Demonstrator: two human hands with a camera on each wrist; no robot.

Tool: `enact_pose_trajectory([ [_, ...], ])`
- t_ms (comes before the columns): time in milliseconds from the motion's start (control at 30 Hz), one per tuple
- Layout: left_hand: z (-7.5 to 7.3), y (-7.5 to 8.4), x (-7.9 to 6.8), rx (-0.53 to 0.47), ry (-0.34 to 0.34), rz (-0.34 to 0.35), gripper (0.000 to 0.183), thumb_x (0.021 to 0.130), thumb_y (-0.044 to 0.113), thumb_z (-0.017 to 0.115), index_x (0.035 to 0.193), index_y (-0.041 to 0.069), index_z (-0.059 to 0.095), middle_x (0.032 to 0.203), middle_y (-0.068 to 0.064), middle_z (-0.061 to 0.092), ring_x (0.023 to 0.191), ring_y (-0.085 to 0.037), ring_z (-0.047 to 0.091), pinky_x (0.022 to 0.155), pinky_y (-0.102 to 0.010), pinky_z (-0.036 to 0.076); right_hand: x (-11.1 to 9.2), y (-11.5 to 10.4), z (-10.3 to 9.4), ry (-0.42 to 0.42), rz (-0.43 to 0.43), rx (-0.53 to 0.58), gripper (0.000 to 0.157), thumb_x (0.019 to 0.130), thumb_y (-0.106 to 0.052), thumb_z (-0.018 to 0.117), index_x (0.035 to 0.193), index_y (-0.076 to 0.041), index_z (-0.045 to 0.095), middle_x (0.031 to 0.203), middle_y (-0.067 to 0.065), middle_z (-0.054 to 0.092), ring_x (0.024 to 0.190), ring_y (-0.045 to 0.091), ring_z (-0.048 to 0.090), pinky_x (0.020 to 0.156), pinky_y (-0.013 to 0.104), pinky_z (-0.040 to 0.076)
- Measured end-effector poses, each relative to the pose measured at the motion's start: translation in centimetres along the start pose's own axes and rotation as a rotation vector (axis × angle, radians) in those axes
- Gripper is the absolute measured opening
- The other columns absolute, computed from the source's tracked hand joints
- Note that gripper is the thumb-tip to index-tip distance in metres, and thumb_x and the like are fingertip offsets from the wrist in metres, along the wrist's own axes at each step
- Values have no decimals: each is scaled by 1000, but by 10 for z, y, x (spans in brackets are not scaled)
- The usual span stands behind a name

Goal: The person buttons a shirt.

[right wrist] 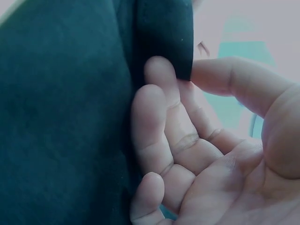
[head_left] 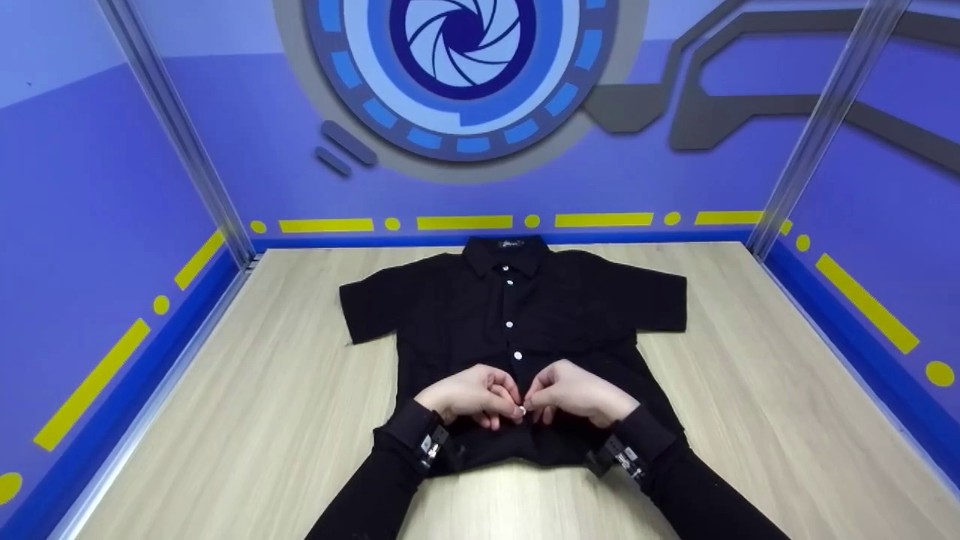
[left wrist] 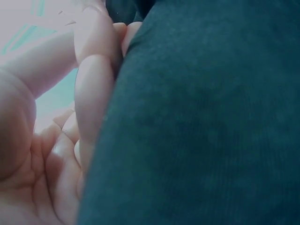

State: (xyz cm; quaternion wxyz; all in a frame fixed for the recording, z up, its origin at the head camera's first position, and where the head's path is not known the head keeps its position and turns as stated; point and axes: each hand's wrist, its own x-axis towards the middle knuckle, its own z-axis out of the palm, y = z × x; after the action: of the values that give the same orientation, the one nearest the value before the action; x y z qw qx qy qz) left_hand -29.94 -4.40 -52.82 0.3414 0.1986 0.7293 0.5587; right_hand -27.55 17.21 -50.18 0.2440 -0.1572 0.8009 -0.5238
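Observation:
A black short-sleeved shirt (head_left: 450,322) lies front up and spread out, with its collar (head_left: 504,256) at the far side. White buttons (head_left: 517,355) run down its front. Over the lower front, my left hand (head_left: 469,394) and right hand (head_left: 579,394) meet at the fingertips around a lower white button (head_left: 523,411). The left thumb and index finger pinch the cloth at this button. In the right wrist view, the right thumb (right wrist: 229,77) and index finger pinch the edge of the front placket (right wrist: 166,35). Black cloth (left wrist: 197,117) hides part of the left fingers in the left wrist view.
The shirt lies on a light wood-grain table (head_left: 300,375). Blue panels with yellow marks (head_left: 465,223) stand around its back and sides, with metal posts (head_left: 180,135) at the corners. Small devices (head_left: 433,445) are strapped to both wrists over black sleeves.

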Motion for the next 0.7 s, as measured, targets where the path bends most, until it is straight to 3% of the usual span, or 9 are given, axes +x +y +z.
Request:
enact_pose_trajectory([
  [333,-1,-1,0,12,-4,12,24,78,14,79,95,7,63,75,2,72,50,-8,60,42,-19,46,2,3,-1,-29,-3,25,18,85,-10,65,92,6,70,82,18,73,61,16,64,59,25,53],
  [700,-2,-2,0,-13,-35,30,23,80,8,76,96,4,59,76,1,72,51,-9,61,43,-18,46,0,0,2,-19,-12,-21,16,83,-3,62,94,8,68,82,19,71,60,16,62,59,27,53],
])
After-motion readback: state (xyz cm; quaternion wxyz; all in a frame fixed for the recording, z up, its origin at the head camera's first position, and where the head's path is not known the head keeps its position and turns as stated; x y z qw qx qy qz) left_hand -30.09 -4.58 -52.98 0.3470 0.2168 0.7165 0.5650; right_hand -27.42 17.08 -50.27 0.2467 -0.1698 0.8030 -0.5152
